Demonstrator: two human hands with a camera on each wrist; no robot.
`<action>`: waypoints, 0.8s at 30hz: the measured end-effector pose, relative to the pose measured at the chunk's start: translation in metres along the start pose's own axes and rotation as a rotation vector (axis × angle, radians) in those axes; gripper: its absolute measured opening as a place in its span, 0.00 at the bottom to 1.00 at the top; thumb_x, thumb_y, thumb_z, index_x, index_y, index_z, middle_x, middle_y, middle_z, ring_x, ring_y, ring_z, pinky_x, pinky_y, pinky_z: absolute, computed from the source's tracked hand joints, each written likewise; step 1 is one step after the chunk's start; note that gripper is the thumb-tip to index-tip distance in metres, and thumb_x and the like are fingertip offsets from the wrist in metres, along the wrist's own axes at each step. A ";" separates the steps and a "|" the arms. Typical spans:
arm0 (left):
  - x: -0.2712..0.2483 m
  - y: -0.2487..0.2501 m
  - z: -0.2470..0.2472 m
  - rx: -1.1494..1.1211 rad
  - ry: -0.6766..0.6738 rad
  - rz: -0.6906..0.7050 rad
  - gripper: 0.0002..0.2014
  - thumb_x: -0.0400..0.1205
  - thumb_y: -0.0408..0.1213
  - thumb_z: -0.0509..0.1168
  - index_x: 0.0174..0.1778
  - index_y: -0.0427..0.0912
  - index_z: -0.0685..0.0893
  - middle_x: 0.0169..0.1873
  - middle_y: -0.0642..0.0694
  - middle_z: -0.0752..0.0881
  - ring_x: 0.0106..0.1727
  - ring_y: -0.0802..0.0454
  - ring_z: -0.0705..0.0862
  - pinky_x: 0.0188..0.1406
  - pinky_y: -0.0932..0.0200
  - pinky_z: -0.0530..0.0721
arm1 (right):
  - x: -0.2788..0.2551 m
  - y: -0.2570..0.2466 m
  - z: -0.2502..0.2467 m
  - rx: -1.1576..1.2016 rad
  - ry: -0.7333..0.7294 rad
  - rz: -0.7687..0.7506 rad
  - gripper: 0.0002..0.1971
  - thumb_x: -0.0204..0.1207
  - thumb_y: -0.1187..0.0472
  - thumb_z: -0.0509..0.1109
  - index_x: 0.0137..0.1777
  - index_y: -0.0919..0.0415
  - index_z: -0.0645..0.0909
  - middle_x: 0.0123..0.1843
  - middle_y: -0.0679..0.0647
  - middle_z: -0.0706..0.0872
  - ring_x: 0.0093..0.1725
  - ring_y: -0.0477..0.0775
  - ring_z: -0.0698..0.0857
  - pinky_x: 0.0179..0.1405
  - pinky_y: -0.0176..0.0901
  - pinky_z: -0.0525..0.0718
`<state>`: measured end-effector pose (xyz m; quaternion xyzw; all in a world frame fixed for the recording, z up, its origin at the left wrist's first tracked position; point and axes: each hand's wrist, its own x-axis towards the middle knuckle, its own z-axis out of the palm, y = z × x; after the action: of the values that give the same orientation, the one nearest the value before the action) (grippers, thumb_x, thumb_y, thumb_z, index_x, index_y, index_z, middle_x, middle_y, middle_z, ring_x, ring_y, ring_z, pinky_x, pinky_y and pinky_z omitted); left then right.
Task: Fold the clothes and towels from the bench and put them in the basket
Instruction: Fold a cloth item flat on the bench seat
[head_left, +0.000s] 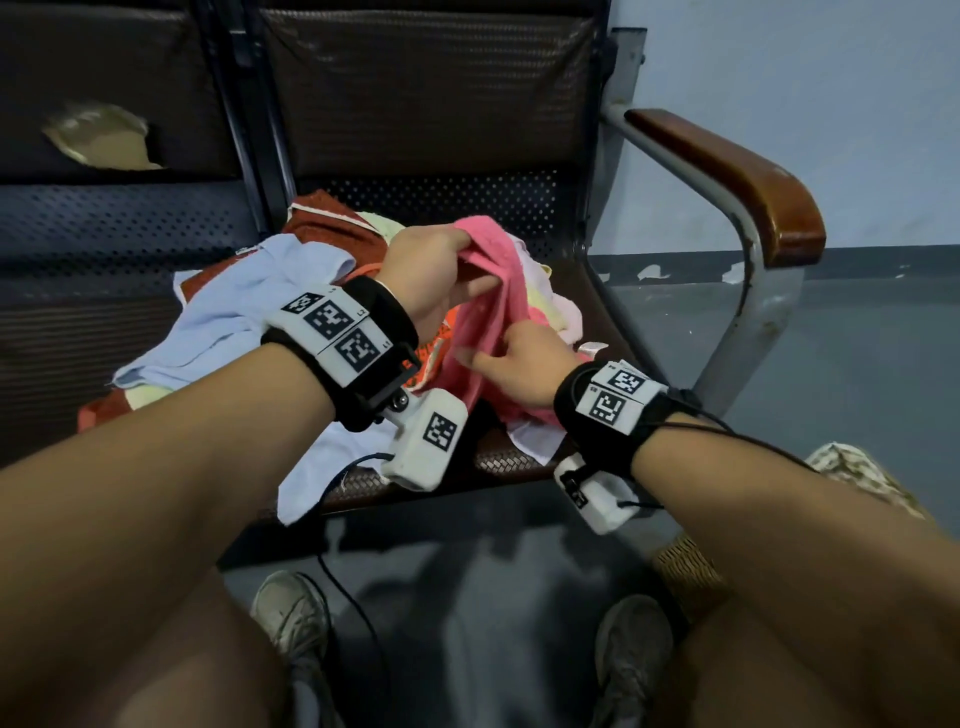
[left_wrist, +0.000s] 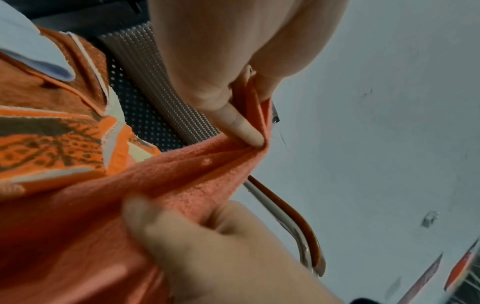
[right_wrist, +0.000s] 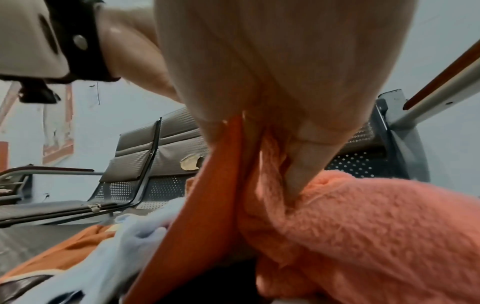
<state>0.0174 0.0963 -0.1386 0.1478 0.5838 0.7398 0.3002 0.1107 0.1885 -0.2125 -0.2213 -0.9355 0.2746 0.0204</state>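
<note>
left hand (head_left: 426, 270): pinches pink towel (head_left: 485, 312) top edge | right hand (head_left: 519, 364): grips same towel lower down | towel: stretched between both hands, above clothes pile (head_left: 249, 312) on bench (head_left: 426, 104)

The head view looks steeply down from above the bench (head_left: 519, 291). Each wrist view looks close along its own hand toward the seat back. All three share the pink towel (head_left: 483, 312) and armrest (head_left: 737, 182).

Clothes pile (head_left: 249, 306) lies on bench seat (head_left: 519, 457), armrest (head_left: 737, 182) right.
</note>
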 end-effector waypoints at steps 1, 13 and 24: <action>0.001 0.000 -0.001 0.010 0.023 0.010 0.14 0.85 0.23 0.56 0.44 0.32 0.87 0.34 0.42 0.89 0.38 0.50 0.88 0.33 0.60 0.89 | 0.003 0.002 -0.001 -0.034 -0.030 0.016 0.23 0.82 0.45 0.66 0.32 0.60 0.77 0.30 0.54 0.82 0.33 0.58 0.83 0.36 0.45 0.77; 0.038 0.008 -0.056 0.399 0.275 0.160 0.19 0.80 0.16 0.52 0.48 0.40 0.84 0.33 0.42 0.84 0.25 0.56 0.86 0.22 0.63 0.84 | 0.008 0.026 -0.066 -0.069 0.315 -0.166 0.08 0.73 0.52 0.79 0.35 0.52 0.87 0.35 0.47 0.83 0.38 0.49 0.80 0.42 0.41 0.73; 0.047 -0.001 -0.079 0.394 0.442 0.139 0.07 0.81 0.25 0.69 0.40 0.41 0.87 0.27 0.49 0.85 0.19 0.65 0.83 0.23 0.69 0.83 | 0.003 0.055 -0.070 -0.243 0.259 0.051 0.12 0.82 0.53 0.65 0.43 0.51 0.89 0.39 0.52 0.89 0.41 0.59 0.85 0.45 0.49 0.84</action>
<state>-0.0638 0.0639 -0.1673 0.0784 0.7557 0.6452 0.0802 0.1414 0.2669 -0.1821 -0.2791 -0.9455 0.1293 0.1068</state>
